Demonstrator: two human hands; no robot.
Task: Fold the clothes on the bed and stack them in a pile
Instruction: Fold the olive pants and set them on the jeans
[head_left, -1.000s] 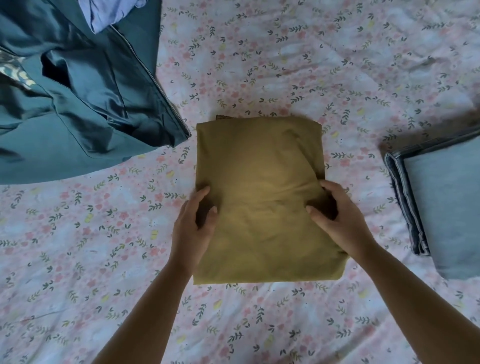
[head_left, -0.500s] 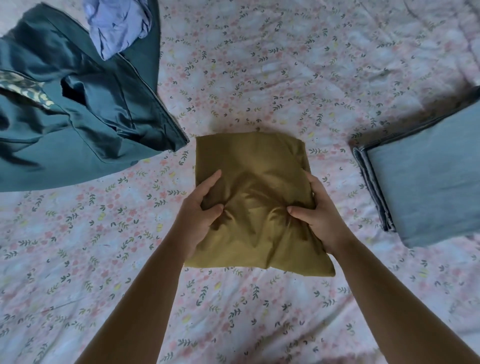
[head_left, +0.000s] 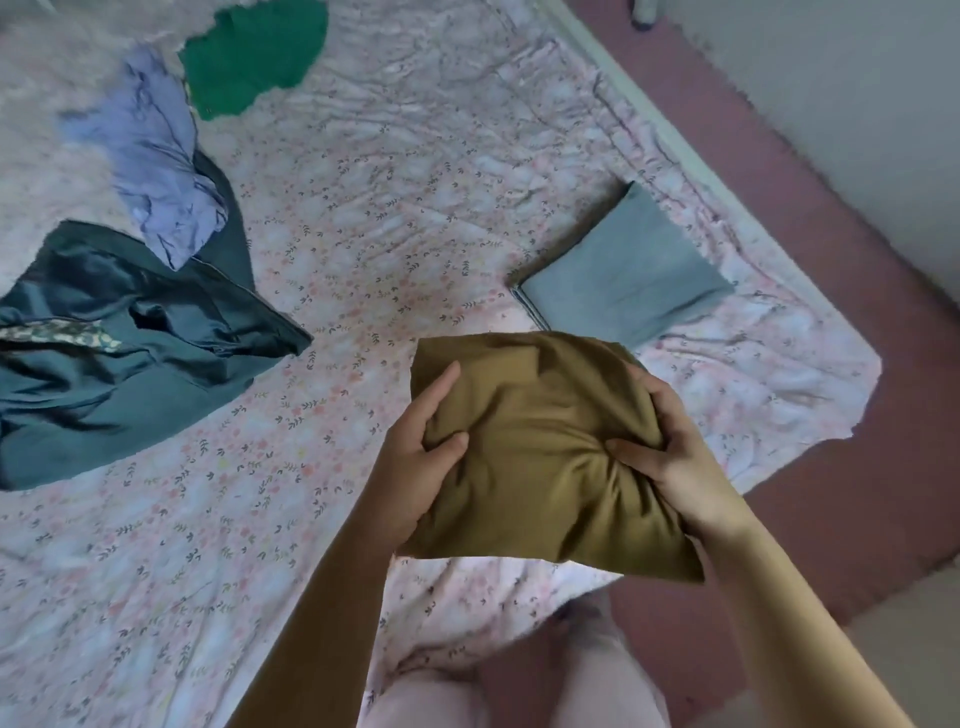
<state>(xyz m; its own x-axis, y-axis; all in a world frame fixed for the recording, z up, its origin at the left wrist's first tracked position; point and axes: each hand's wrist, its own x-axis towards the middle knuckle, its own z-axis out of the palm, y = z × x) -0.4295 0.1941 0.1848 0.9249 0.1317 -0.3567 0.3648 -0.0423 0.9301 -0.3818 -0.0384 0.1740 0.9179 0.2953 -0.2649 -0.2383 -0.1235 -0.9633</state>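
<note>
A folded olive-brown garment (head_left: 540, 467) is lifted off the bed, held between both hands. My left hand (head_left: 415, 457) grips its left edge, thumb on top and fingers beneath. My right hand (head_left: 670, 447) bunches its right edge. Just beyond it, a folded light-blue garment (head_left: 628, 270) lies flat near the bed's right edge. Unfolded clothes lie at the left: a dark teal jacket (head_left: 119, 353), a lavender shirt (head_left: 156, 161) partly on top of it, and a green garment (head_left: 254, 57) at the far end.
The floral pink bedsheet (head_left: 363, 218) covers the bed, whose right edge (head_left: 649, 119) runs diagonally. A reddish floor (head_left: 810, 249) lies beyond it, with a pale wall at the top right. My legs (head_left: 519, 686) stand at the bed's near corner.
Both hands gathered the olive garment's sides and lifted it off the sheet toward the right. The view pulled back, showing the bed edge and floor.
</note>
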